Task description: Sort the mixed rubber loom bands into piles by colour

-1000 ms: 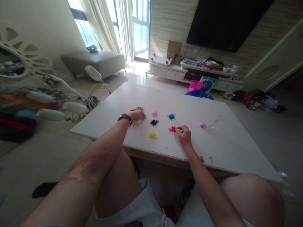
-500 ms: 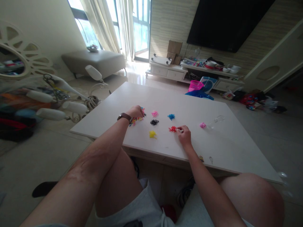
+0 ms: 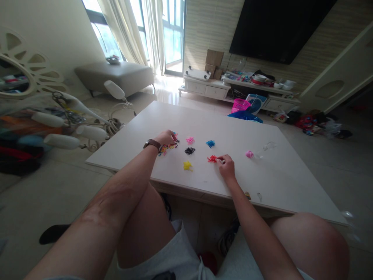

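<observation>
On the white table (image 3: 253, 136) lie small heaps of thin pieces that look like rubber bands. My left hand (image 3: 164, 138), wearing a brown-strapped watch, reaches over the mixed-colour heap (image 3: 166, 149); its fingers are bent together at the far edge, and what they pinch is hidden. My right hand (image 3: 226, 166) has thumb and fingers drawn together at the right edge of the red heap (image 3: 212, 159); anything between them is too small to make out. Between the hands are a pink heap (image 3: 190, 140), a black heap (image 3: 189, 151) and a yellow heap (image 3: 187, 166). A blue heap (image 3: 210, 144) lies beyond the red.
Right of my right hand, a clear bottle (image 3: 268, 146) lies on its side near a pink cap-like piece (image 3: 249, 154). Small objects (image 3: 259, 196) sit by the near edge. A lamp with white shades (image 3: 87, 132) stands left; a pink basket (image 3: 240, 105) is behind the table.
Both hands stay in nearly the same places over the mixed and red heaps. The whole view has shifted very slightly; the heaps look unchanged.
</observation>
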The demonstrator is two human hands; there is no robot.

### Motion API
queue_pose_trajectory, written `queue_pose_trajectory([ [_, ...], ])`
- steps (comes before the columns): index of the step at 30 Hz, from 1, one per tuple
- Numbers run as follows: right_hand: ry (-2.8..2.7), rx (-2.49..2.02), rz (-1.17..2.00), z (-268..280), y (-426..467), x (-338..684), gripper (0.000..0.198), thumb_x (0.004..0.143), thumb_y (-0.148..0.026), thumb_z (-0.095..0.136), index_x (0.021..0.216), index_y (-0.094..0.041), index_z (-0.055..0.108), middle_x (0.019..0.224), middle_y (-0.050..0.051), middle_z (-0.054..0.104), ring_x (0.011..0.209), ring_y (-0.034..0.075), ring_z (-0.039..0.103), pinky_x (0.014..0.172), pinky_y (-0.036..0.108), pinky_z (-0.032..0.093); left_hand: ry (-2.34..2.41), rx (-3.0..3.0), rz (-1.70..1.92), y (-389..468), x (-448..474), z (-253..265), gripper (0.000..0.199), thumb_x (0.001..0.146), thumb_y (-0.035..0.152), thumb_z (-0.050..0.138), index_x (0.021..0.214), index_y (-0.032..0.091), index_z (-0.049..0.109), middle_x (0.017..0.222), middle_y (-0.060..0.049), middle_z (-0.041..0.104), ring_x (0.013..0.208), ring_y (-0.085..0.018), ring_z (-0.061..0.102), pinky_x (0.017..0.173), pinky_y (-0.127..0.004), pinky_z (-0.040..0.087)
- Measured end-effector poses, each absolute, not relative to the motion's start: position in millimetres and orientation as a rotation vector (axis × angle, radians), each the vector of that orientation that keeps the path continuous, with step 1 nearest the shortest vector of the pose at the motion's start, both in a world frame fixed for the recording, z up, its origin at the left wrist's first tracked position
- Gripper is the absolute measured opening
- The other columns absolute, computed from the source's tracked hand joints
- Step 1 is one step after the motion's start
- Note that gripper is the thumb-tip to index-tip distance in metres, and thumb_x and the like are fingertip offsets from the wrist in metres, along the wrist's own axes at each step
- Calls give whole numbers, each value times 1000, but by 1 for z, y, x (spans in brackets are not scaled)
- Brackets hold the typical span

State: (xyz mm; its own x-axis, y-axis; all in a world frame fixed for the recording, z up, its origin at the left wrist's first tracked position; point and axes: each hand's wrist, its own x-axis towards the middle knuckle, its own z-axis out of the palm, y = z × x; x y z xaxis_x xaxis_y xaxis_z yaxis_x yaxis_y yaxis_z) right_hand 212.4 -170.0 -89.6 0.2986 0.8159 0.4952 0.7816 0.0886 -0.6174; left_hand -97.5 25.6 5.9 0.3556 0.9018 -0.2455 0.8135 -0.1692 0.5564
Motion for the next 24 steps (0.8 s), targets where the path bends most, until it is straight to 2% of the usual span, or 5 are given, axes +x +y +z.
queue_pose_trajectory([
  [10,-1476,-1661,30,-91,-169,212,9,83,-21,58,78,-21,66,83,5,64,81,19,57,70,30,45,1469,1992,193,27,-98,4,28,60,12,75,88,17,75,73,-2,72,67,-16,65,56,-21,47],
  [15,-1482,-1657,34,-91,-169,213,9,82,-20,58,77,-20,65,83,4,64,81,19,57,70,30,45,1471,2013,205,28,-98,4,26,58,10,74,82,18,74,76,-2,74,72,-16,66,60,-20,48],
  [24,-1484,-1662,43,-90,-170,212,9,83,-20,58,77,-20,65,83,5,64,81,20,58,71,30,46,1573,1980,240,22,-100,11,21,60,11,74,81,15,73,71,-3,71,68,-16,64,59,-21,47],
])
